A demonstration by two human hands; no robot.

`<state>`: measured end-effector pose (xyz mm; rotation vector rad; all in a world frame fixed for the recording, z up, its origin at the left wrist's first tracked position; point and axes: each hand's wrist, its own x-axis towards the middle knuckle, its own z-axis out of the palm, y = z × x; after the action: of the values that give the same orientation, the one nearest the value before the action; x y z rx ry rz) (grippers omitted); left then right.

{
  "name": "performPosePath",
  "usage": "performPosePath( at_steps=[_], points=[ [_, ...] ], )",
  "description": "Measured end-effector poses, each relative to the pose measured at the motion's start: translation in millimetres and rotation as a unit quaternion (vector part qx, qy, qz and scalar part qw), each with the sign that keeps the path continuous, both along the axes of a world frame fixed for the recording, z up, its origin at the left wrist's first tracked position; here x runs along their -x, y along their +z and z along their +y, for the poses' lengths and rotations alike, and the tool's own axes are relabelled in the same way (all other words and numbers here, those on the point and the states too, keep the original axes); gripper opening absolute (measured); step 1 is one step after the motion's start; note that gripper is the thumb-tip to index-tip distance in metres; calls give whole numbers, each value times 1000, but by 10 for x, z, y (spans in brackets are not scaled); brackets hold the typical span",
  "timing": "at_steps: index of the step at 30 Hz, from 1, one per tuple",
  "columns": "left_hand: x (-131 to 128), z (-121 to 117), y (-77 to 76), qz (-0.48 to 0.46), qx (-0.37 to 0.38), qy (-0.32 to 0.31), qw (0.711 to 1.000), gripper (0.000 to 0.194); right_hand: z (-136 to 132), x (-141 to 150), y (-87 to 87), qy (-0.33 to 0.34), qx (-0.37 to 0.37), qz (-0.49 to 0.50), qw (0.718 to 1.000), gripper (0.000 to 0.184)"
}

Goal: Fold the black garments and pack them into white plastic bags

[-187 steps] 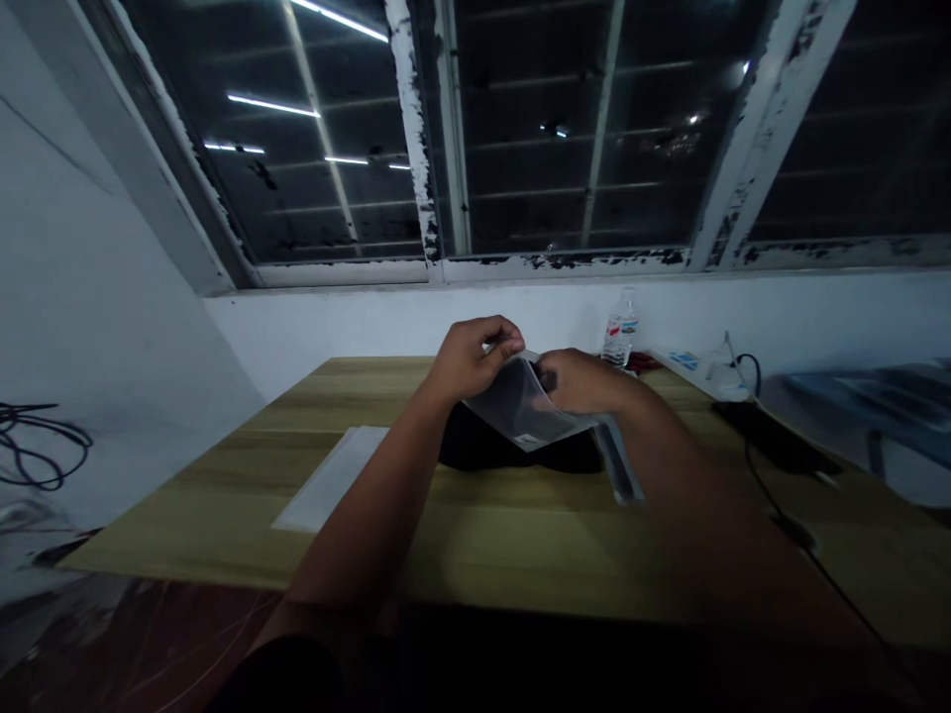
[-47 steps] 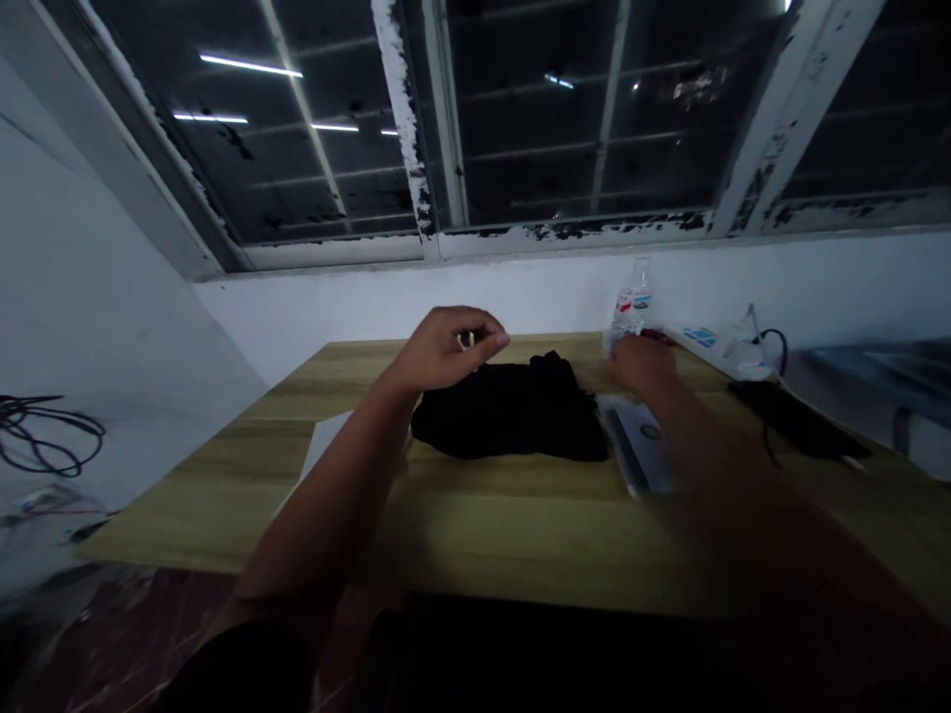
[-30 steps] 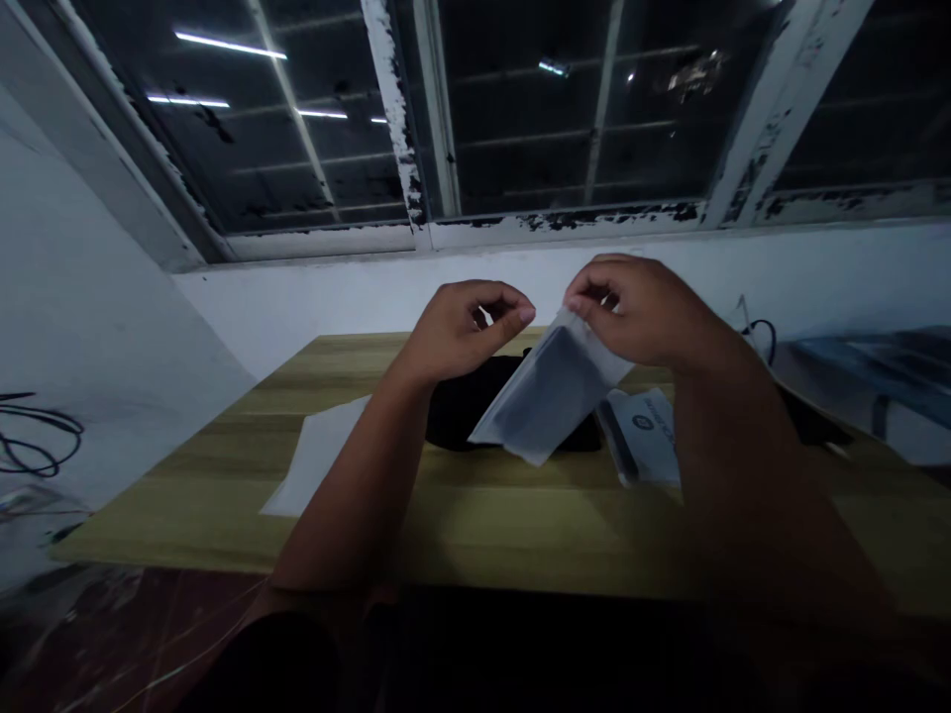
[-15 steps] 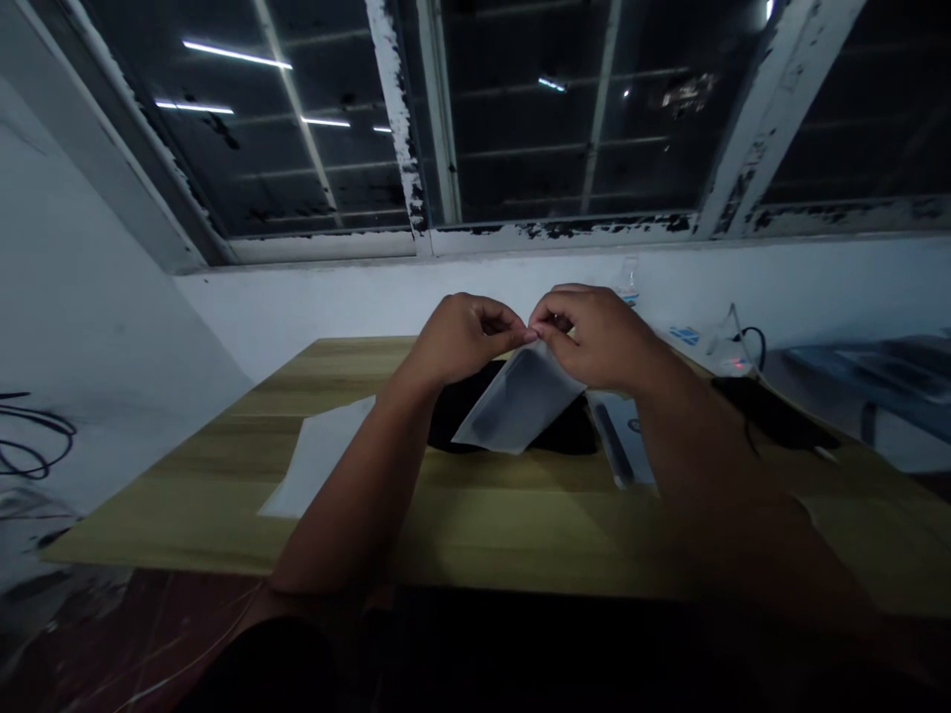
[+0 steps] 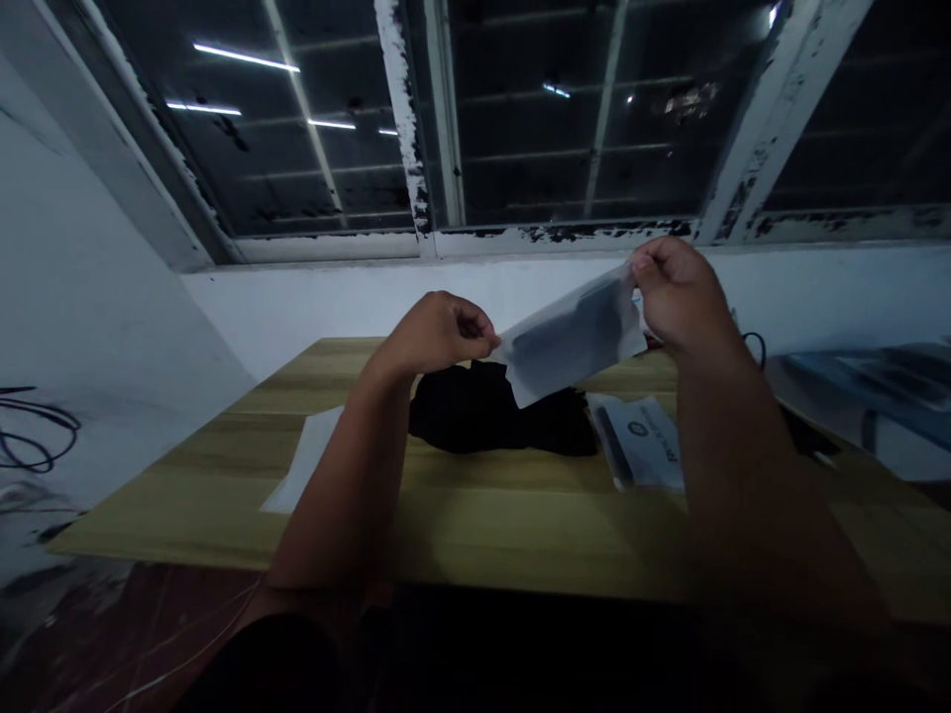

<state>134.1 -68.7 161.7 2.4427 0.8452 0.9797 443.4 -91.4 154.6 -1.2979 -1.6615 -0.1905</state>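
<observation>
Translucent plastic bag (image 5: 572,337) hangs between the left hand (image 5: 435,332) and right hand (image 5: 676,294), fingers pinched closed on its corners.

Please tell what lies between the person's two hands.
In the head view, a translucent plastic bag with something dark inside spans the gap, pinched by the left hand and the right hand.
</observation>
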Motion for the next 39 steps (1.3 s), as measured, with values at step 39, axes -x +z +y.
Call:
performPosePath(
  at_steps=[39],
  points=[
    [-221, -70, -262, -62, -83, -67, 992, 42, -331, 463, -31, 245, 146, -113, 952, 14]
  ],
)
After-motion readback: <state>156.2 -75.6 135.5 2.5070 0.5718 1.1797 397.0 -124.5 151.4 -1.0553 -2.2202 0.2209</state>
